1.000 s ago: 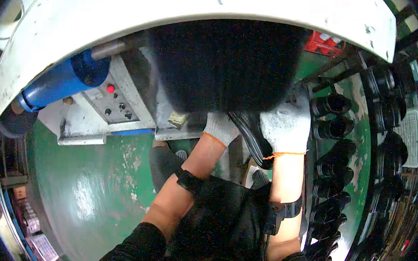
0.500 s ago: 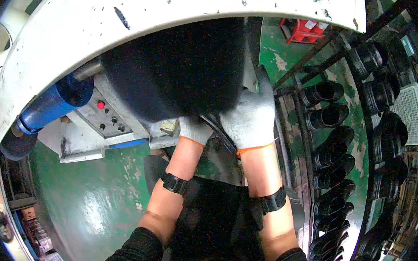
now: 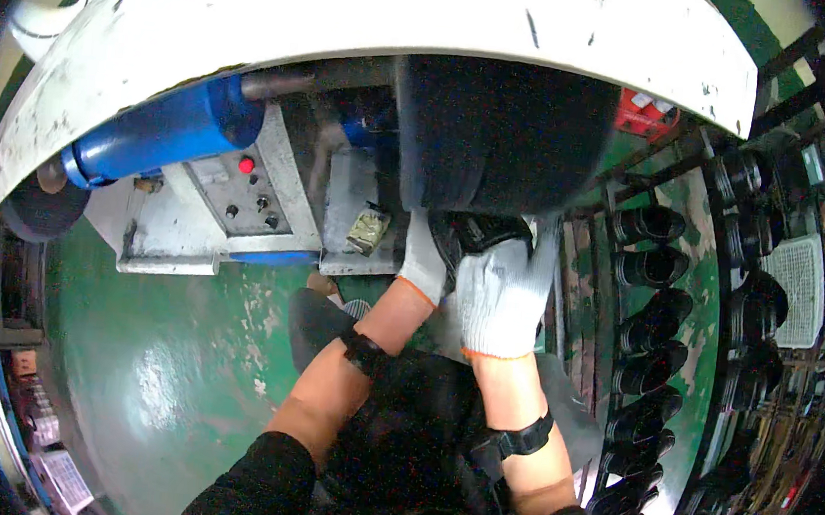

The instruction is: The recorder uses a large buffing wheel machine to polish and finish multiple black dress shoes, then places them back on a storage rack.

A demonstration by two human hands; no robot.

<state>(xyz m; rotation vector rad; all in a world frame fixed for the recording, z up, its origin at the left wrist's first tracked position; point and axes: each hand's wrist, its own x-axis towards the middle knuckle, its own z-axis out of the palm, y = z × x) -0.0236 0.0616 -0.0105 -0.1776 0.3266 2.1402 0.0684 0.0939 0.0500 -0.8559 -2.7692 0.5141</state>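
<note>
Both my hands wear white knit gloves and reach up under a big black rubber tyre-like drum on a machine. My left hand is pressed against the drum's lower edge, its fingers hidden beside a black part. My right hand is closed over the black rubber piece at the drum's underside. Black bands wrap both wrists. A white curved guard arches over the drum.
A blue cylinder and a grey control panel with a red button sit to the left. The floor is green. Racks of black rubber tyres stand at the right. A red crate lies beyond the drum.
The view has shifted, so the drum now sits further right. My right hand has moved down and left to beside the left hand, under the drum's lower edge.
</note>
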